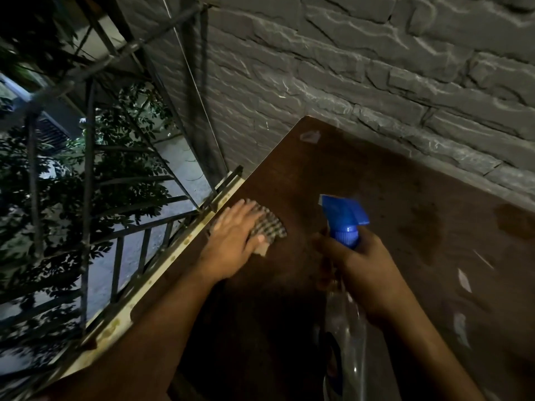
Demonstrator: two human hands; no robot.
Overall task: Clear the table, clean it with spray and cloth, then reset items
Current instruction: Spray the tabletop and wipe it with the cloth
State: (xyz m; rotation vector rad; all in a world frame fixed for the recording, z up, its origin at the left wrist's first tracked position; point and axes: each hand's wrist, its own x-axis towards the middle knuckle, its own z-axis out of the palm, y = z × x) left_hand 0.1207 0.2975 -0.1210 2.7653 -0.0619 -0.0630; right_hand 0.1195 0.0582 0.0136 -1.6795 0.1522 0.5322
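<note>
A dark brown table (362, 175) fills the right and lower part of the view. My left hand (231, 241) presses flat on a checked cloth (267, 225) lying near the table's left edge. My right hand (362, 270) grips the neck of a clear spray bottle (346, 328) with a blue trigger head (343, 217), held above the table with the nozzle pointing away from me. Darker wet patches (425, 227) show on the tabletop to the right of the nozzle.
A grey stone-brick wall (376, 68) runs behind the table. A dark metal railing (130, 250) stands along the table's left edge, with foliage and a paved ground below. Small pale marks (464, 280) dot the table's right side.
</note>
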